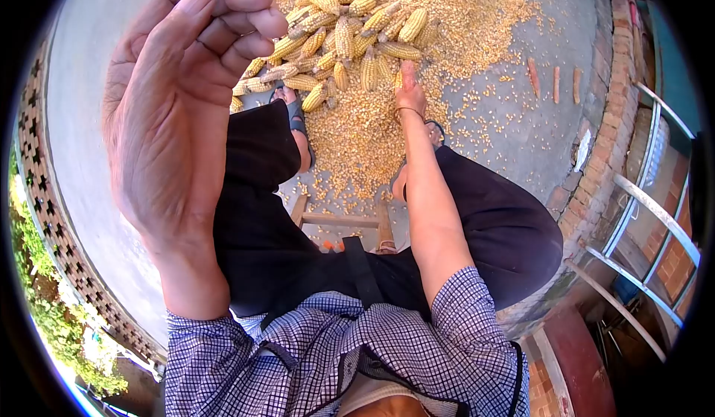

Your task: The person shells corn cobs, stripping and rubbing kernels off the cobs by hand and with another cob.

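Observation:
My left hand [175,112] is raised close to the camera, its bare palm showing. Its fingers are loosely curled, nothing shows in them, and the top is cut off by the frame. Low between my feet, my right hand [410,98] is closed around a reddish piece that looks like a stripped corn cob [407,68]. Just beyond it lies a heap of yellow ears of corn [344,37], some with kernels partly gone. Loose corn kernels [350,149] spread beneath and around the heap.
Three bare reddish cobs [556,84] lie on the concrete floor [514,119] at right. A small wooden stool [342,220] shows between my legs. A brick edging [607,119] and metal railings [655,208] run along the right; a latticed brick wall [52,201] curves along the left.

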`<action>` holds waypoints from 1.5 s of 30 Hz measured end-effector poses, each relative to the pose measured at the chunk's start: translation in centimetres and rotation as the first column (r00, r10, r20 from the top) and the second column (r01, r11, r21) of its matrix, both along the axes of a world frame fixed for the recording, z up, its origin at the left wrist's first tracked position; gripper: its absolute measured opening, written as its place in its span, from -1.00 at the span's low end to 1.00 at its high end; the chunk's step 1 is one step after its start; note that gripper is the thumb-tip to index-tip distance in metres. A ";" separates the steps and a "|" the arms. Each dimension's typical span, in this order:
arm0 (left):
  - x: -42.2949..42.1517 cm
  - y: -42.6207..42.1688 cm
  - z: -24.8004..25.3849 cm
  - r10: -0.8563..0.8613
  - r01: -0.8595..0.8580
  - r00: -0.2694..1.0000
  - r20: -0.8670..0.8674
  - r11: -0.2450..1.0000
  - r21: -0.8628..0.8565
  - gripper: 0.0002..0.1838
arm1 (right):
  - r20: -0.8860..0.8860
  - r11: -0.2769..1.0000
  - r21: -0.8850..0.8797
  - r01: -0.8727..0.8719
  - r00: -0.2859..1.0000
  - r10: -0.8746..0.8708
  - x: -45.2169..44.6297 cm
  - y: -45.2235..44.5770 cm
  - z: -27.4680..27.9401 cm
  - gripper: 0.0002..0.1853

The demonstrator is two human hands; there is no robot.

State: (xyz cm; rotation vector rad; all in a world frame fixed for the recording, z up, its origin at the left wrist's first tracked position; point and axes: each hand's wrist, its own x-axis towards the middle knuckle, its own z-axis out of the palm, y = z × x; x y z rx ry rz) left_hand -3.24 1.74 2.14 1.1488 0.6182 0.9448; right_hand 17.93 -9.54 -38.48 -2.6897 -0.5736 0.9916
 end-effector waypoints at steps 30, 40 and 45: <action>1.1 -2.3 1.1 -0.099 0.176 0.952 -0.289 0.950 0.257 -0.57 | -0.171 0.190 0.977 0.093 0.876 0.450 -0.6 1.5 45.0 -0.52; 2.3 -2.8 1.0 -0.345 0.347 0.935 0.079 0.938 -0.006 -0.41 | -0.096 0.218 0.976 0.018 0.931 0.351 0.0 -0.2 42.8 -0.67; 2.6 -3.5 0.9 -0.388 0.431 0.883 0.263 0.892 -0.132 -0.38 | -0.229 0.195 0.966 0.169 0.909 0.349 -0.7 -0.2 43.0 -0.71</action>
